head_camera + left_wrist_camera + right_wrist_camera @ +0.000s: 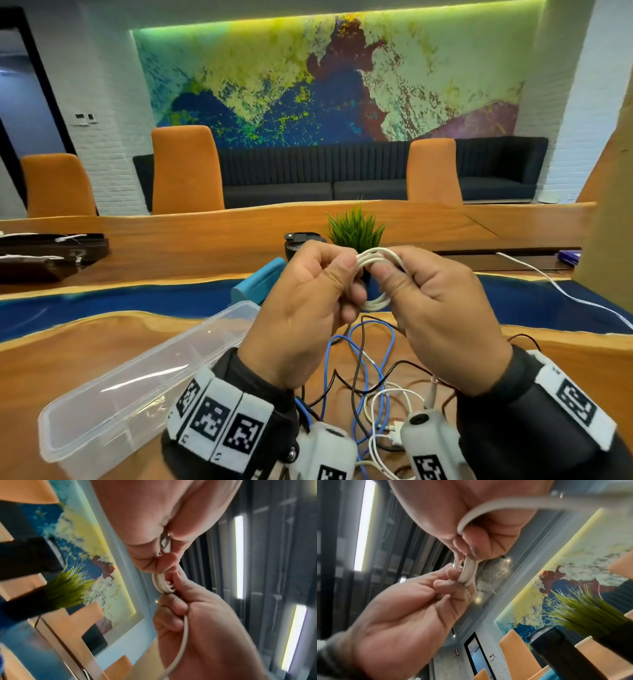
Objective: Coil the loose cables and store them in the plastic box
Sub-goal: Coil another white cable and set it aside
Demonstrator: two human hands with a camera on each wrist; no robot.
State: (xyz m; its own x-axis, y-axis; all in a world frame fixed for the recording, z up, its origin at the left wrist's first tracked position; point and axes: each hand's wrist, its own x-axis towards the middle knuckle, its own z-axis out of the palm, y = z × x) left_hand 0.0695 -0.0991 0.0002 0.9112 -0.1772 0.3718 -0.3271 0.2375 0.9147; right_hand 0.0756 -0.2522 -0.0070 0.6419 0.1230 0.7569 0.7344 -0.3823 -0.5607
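A: What are the hands doing?

B: The left hand (301, 308) and the right hand (442, 315) are raised together above the table (85, 349), each pinching the same white cable (376, 260), which is wound into a small ring of several loops. In the left wrist view a plug end (164, 543) is tucked between the left fingers (150, 555), and one strand runs down through the right palm.

A: So the coil is nearly wound?

B: It appears so. The person seems to be securing the tail. To do it well, they should keep the thumb and forefinger of one hand clamped across all the loops while the other feeds the free end round or through the ring; if the grip loosens, a stiff cable like this would likely spring open.

A: And the box?

B: The plastic box (113, 404) lies open on the table just to the left of the left wrist, with nothing visible inside it. Below the hands a tangle of blue (356, 346), black (358, 370) and white (394, 397) cables lies loose on the wood.

A: Anything beyond?

B: A small green plant (356, 229), a dark cup (301, 245) and a teal case (260, 279) stand behind the hands.
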